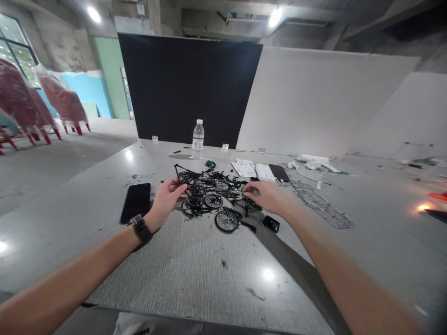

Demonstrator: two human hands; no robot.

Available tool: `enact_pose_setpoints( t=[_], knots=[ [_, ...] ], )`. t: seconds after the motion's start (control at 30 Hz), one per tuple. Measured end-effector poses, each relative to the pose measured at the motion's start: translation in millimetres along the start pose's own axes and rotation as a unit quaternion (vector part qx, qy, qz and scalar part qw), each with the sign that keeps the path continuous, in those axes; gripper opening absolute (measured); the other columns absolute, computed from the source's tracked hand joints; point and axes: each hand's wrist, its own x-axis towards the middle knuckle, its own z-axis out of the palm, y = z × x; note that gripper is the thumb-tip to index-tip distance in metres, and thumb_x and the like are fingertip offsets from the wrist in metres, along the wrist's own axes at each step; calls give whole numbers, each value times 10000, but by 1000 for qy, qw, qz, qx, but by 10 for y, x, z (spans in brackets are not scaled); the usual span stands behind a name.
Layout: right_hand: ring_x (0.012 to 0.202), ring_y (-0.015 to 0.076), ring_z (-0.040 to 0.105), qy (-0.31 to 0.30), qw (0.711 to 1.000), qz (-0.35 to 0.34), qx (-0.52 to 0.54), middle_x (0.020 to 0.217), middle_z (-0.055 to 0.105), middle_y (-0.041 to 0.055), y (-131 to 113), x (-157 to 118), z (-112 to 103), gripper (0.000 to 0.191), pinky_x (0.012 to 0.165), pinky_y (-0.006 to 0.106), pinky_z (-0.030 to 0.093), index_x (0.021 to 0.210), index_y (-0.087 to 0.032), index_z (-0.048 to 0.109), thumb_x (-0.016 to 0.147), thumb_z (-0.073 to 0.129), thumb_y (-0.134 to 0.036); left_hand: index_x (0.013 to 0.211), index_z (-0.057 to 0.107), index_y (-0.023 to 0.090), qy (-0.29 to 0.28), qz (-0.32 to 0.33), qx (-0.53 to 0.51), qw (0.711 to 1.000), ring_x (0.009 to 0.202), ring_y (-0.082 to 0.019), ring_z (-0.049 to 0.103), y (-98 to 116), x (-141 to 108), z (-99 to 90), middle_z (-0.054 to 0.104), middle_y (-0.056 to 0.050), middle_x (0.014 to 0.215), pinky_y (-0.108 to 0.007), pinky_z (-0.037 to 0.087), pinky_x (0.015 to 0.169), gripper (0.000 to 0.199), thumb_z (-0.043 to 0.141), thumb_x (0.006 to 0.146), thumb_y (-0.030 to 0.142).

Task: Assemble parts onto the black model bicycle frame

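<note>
A pile of small black and dark green model bicycle parts [213,201] lies on the grey table [181,270]. My left hand [169,197] is at the pile's left side, thumb and fingers closed round a thin black part that I cannot make out. At the right side, my right hand [261,193] reaches down with its fingers bent together over dark parts; what they hold is hidden. A spoked wheel [226,221] lies at the near edge of the pile, with a small black piece [271,224] to its right.
A black phone [136,202] lies left of my left hand. Behind the pile are a water bottle [198,139], printed sheets [243,168], a white box [265,172] and a dark flat item [279,173]. Grey part frames [323,204] lie at the right. Upright panels [188,88] stand behind.
</note>
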Motion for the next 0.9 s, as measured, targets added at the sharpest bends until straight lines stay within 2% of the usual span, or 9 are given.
enact_pose_setpoints(
  t=[0.1, 0.3, 0.53, 0.73, 0.9],
  knots=[
    [854, 268, 693, -13, 1000, -1, 0, 1016, 770, 82, 57, -1, 7, 183, 703, 380, 502, 960, -255, 741, 901, 593, -344, 967, 625, 141, -10, 3, 8, 1000, 788, -169, 695, -3, -2, -3, 694, -48, 880, -303, 614, 679, 293, 769, 796, 329],
    [913, 282, 696, -39, 999, -17, -3, 1054, 765, 83, -53, 5, 133, 210, 755, 403, 521, 1042, -261, 734, 914, 583, -331, 985, 616, 135, -10, -6, 19, 1000, 779, -169, 689, -2, -3, 2, 694, -53, 865, -300, 611, 662, 312, 767, 797, 333],
    [980, 294, 685, 8, 998, -7, -60, 1129, 735, 109, 12, 51, 302, 304, 791, 415, 519, 1175, -245, 699, 934, 569, -379, 977, 628, 146, -14, -12, 29, 999, 773, -164, 693, 9, -19, 9, 720, -81, 943, -289, 607, 645, 283, 766, 798, 316],
    [966, 283, 684, 2, 998, -18, -54, 1076, 733, 94, -107, 49, 312, 195, 813, 409, 509, 1002, -234, 743, 929, 574, -297, 964, 630, 148, -12, -11, 34, 999, 770, -167, 693, -6, -12, 7, 719, -78, 927, -282, 604, 626, 289, 774, 786, 324],
    [970, 262, 674, -2, 998, -52, -23, 1054, 735, 84, -192, 26, 309, 178, 835, 384, 499, 1001, -240, 744, 932, 581, -262, 957, 619, 148, -10, -12, 36, 999, 763, -169, 691, 7, -13, 13, 722, -82, 927, -283, 602, 620, 310, 786, 772, 331]
  ],
)
